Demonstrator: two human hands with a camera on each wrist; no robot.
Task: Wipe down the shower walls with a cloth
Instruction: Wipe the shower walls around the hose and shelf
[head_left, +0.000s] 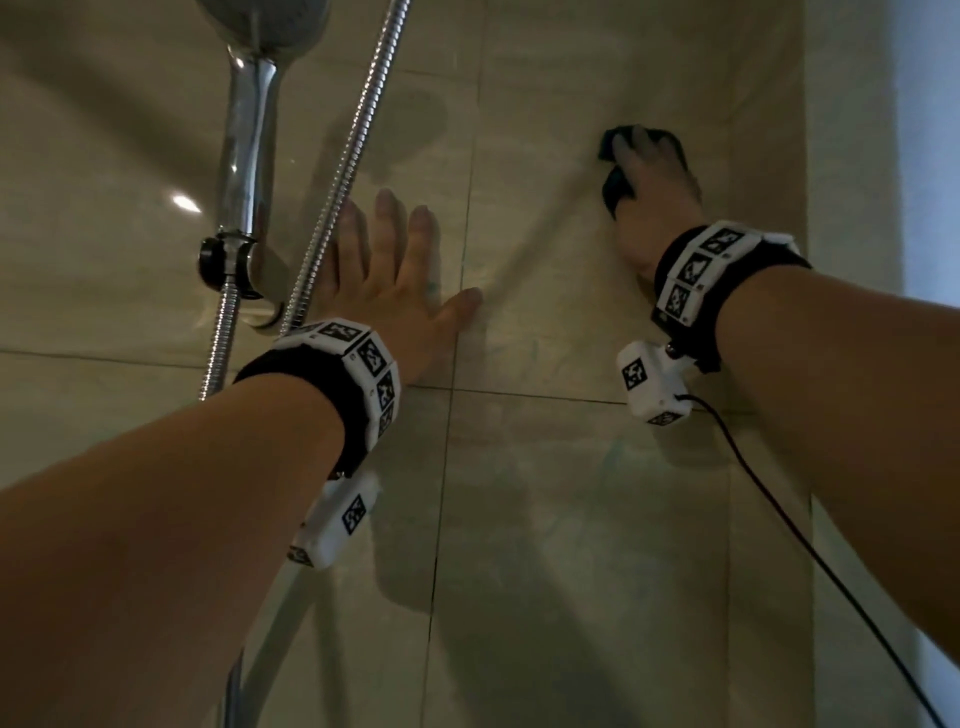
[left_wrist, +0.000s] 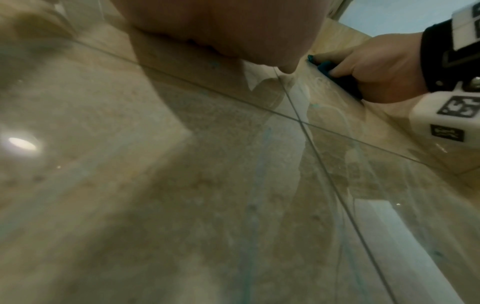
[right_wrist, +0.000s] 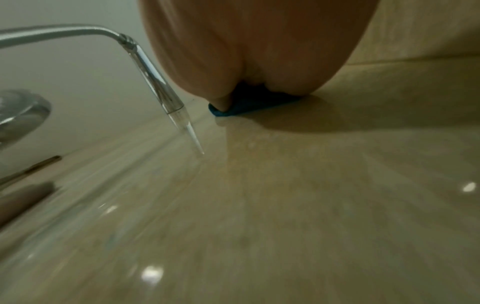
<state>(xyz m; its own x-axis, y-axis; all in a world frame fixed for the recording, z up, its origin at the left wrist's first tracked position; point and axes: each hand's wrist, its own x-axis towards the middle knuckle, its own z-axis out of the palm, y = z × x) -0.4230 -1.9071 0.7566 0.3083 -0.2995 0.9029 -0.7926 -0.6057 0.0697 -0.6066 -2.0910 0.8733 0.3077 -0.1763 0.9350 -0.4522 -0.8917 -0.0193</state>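
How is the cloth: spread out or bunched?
Bunched. The cloth shows only as small dark lumps around the right hand holding it against the wall.

Both bare forearms reach away and upward. The left hand (head_left: 395, 278) is pressed flat, fingers straight and spread, thumb out to the right. Farther right and higher, the right hand (head_left: 657, 202) cups over the cloth (head_left: 615, 186), fingers bent around it.

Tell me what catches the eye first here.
The right hand presses a dark blue cloth against the beige tiled wall, upper right. The left hand lies flat and spread on the wall near the middle, beside the chrome shower head and its hose.
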